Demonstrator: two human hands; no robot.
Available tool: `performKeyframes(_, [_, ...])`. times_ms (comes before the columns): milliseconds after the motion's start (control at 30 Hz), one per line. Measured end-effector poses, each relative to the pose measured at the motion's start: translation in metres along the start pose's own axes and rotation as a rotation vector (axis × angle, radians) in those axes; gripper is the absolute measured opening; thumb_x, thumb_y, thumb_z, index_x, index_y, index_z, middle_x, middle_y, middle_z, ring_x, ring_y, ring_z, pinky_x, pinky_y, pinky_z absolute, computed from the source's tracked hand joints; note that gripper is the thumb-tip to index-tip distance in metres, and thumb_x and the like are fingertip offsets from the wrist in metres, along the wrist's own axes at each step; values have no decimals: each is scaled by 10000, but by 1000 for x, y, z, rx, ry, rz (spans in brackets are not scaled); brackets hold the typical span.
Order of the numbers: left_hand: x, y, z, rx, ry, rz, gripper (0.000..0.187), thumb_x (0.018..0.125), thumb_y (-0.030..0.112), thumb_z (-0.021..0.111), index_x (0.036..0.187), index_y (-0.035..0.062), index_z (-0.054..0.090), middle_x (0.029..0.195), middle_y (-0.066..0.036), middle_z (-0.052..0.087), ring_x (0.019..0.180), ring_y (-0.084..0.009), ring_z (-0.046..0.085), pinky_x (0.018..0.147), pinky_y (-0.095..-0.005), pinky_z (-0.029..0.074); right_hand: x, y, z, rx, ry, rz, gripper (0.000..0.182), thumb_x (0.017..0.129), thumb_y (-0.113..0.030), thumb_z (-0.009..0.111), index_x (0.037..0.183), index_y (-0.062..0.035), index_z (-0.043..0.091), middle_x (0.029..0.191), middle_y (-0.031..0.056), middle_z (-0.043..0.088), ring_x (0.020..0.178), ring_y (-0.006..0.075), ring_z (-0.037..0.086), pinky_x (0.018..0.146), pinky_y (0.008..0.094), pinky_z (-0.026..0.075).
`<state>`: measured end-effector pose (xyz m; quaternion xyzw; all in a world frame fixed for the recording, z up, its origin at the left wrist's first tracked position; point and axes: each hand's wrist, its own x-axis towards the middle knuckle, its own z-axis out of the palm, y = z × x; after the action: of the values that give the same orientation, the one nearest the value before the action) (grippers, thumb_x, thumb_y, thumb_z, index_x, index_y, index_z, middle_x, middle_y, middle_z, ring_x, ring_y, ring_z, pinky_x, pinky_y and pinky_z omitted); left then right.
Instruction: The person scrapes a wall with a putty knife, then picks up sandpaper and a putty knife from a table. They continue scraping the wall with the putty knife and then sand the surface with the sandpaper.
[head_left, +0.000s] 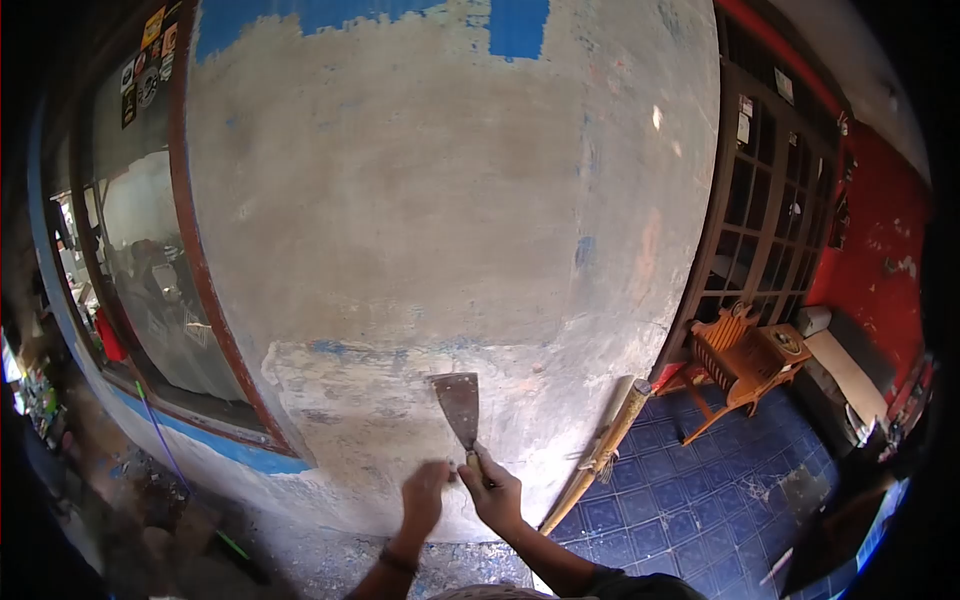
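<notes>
A scraper (460, 408) with a broad, flat metal blade points up in front of the lower wall. My right hand (494, 492) is wrapped round its handle. Just left of the handle is my left hand (428, 497), its fingers curled and somewhat blurred; whether they hold anything small is hidden. The wall (400, 200) is mostly bare grey, with blue paint (518, 28) left along the top and a whitish, rough band behind the blade.
On the left is a brown-framed window (190, 240). A bamboo pole (605, 445) leans at the wall's right corner. Further right, a wooden chair (735, 360) stands on blue floor tiles (650, 505) before a glazed door (765, 200).
</notes>
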<state>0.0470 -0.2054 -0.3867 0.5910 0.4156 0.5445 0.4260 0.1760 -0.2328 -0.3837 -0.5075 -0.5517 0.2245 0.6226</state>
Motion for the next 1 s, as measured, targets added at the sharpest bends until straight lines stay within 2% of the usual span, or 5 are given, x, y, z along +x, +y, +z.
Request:
performKeyframes(200, [-19, 27, 36, -545, 21, -333, 300, 1012, 282, 447, 1113, 28, 570, 954, -43, 615, 795, -110, 600, 642, -253, 471, 4, -26, -9, -132, -109, -174, 366, 927, -145, 564, 1278, -39, 577, 928, 160, 659, 858, 322, 587, 809, 391, 472])
performKeyframes(400, [1, 92, 53, -683, -66, -386, 260, 1022, 246, 429, 1147, 35, 513, 979, -52, 593, 838, -151, 615, 741, -297, 522, 62, -46, -64, -267, -249, -515, 340, 851, -178, 670, 1189, -139, 662, 1111, 143, 566, 990, 300, 514, 855, 397, 416])
performKeyframes(567, [-12, 118, 66, -663, 75, -325, 328, 1018, 294, 438, 1203, 28, 481, 965, -90, 593, 802, -213, 648, 676, -385, 554, 189, -162, -147, -297, 195, -1013, 350, 765, -29, 672, 1112, -81, 671, 1113, 209, 572, 994, 334, 556, 817, 397, 466])
performKeyframes(633, [-14, 134, 73, -564, 130, -196, 368, 1025, 313, 395, 1230, 18, 474, 908, -124, 587, 714, -293, 654, 621, -431, 542, 228, -211, -165, -392, 339, -1154, 288, 785, -54, 658, 1072, -32, 664, 1089, 220, 574, 1003, 363, 552, 830, 406, 467])
performKeyframes(1000, [96, 248, 82, 180, 485, 516, 288, 954, 160, 584, 1200, 26, 518, 657, 11, 467, 515, -68, 394, 470, -238, 350, 399, -321, -191, -751, 928, -1362, 411, 900, -247, 536, 1224, -3, 598, 1305, 287, 488, 1246, 413, 443, 1078, 511, 310])
